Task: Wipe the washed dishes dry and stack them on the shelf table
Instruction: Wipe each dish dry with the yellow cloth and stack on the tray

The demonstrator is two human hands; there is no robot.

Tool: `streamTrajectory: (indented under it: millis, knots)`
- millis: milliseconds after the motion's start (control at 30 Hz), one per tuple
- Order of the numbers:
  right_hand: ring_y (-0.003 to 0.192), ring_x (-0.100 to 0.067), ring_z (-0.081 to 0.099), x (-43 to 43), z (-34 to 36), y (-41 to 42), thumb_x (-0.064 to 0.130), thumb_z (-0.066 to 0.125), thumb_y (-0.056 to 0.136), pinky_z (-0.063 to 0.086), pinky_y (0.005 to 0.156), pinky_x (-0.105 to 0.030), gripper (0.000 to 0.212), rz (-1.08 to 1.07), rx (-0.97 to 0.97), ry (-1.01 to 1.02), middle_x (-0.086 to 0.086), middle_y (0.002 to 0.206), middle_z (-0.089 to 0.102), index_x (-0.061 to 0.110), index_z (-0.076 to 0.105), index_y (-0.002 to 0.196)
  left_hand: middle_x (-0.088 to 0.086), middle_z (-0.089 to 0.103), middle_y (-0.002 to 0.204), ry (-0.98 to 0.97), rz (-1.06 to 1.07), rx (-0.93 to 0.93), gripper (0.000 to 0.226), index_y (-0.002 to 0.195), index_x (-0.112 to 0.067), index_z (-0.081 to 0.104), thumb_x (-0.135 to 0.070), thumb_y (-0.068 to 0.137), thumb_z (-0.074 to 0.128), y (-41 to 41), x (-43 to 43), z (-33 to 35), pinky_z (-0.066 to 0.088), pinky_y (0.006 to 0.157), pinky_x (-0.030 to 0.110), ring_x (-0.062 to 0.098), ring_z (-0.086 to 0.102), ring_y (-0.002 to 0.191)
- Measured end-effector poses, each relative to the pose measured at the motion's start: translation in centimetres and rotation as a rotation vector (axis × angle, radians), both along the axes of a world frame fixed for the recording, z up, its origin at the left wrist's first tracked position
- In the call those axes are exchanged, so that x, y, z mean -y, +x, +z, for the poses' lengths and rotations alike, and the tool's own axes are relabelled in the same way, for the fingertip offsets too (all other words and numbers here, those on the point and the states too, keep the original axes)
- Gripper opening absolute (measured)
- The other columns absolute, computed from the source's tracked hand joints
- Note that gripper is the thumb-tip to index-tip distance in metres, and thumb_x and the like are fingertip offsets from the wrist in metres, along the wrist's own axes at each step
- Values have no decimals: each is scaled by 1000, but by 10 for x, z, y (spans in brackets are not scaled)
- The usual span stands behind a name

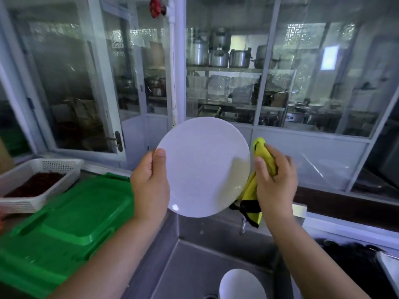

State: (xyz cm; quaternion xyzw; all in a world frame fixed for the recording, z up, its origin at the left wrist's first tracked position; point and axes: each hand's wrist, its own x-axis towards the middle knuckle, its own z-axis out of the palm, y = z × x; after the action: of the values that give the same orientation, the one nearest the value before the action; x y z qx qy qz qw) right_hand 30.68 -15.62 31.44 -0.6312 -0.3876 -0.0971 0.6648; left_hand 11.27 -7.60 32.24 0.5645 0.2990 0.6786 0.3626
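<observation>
Nearest the lens: left forearm and right forearm, bare, rising from the bottom edge. On the left hand, thumb laid flat on the face of the white plate just inside its left rim; other fingers hidden behind the plate, so pinches it by that edge. On the right hand, fingers curled round a bunched yellow cloth, gripping it tight against the plate's right rim. Black-edged tail of the cloth hanging below the hand, partly tucked behind the plate's lower right edge. Plate held up on edge, tilted slightly, face toward the camera, in the air above a steel sink. Down in the sink, at the bottom edge, a white bowl; at its back wall, a small tap. Left of the sink, stacked green trays; beyond them a white perforated basket holding something dark red. Right of the sink, a dark heap, too blurred to name. Behind everything, glazed windows, with metal pots on shelves seen through the glass and a red valve at the top.
</observation>
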Motion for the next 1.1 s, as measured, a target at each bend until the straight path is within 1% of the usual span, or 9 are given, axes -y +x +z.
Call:
streamTrajectory:
  millis: [67,133,233,333,467,567,767,967,1100]
  knots:
    - [93,-1,46,-3,18,-12,29,60,93,37,80,-18,37,-95,146,92,5,110,49,21,58,129,9,56,75,-23,-13,20,35,81,0,52,-29,100,48,-4,-1,6,41,65,32,16,49,70]
    - [96,-14,49,-13,29,-24,36,56,93,41,74,-30,44,-169,387,45,-6,115,52,16,56,132,9,52,73,-38,-40,31,35,80,2,49,-27,101,47,-4,2,10,37,63,31,14,45,68]
    - [86,-33,56,-36,35,-41,35,47,92,48,64,-37,51,-230,654,-33,-15,108,56,6,52,134,2,47,66,-38,-48,35,36,76,1,48,-26,100,47,0,10,19,34,61,30,11,40,62]
    - [73,-34,53,-45,29,-74,24,45,92,47,58,-37,47,-217,850,7,-16,100,60,2,55,132,-6,49,60,-66,-59,44,34,69,-13,53,-31,98,49,2,6,28,38,63,33,11,42,60]
    - [66,-30,49,-46,12,-100,15,57,89,43,54,-38,43,-129,1066,46,-12,100,62,12,53,132,-11,59,63,-102,-104,97,31,67,-31,61,-37,95,50,0,-7,34,45,71,35,11,51,65]
    - [68,-32,53,-51,26,-74,13,64,84,47,53,-39,46,-211,1036,-15,-13,99,62,15,59,129,-1,55,66,-89,-110,52,31,73,-19,57,-43,91,48,-3,-8,31,42,68,35,14,47,65]
    - [71,-35,57,-50,46,-34,17,53,90,49,51,-39,38,-391,885,-45,-18,94,61,11,64,126,8,48,69,-66,-115,31,38,77,-2,49,-33,99,47,-2,-3,34,34,61,31,14,40,63]
    - [63,-29,49,-46,11,-92,11,65,83,43,49,-35,45,-189,1017,-1,-11,92,60,19,59,127,-8,45,57,-101,-102,83,37,65,-16,48,-32,98,49,10,-15,46,37,61,32,10,40,57]
    - [67,-34,56,-38,8,-63,12,65,83,48,52,-39,47,-165,1041,-17,-15,95,61,19,55,129,5,50,66,-37,-106,14,36,74,-7,50,-32,99,47,4,-14,44,38,63,33,13,43,61]
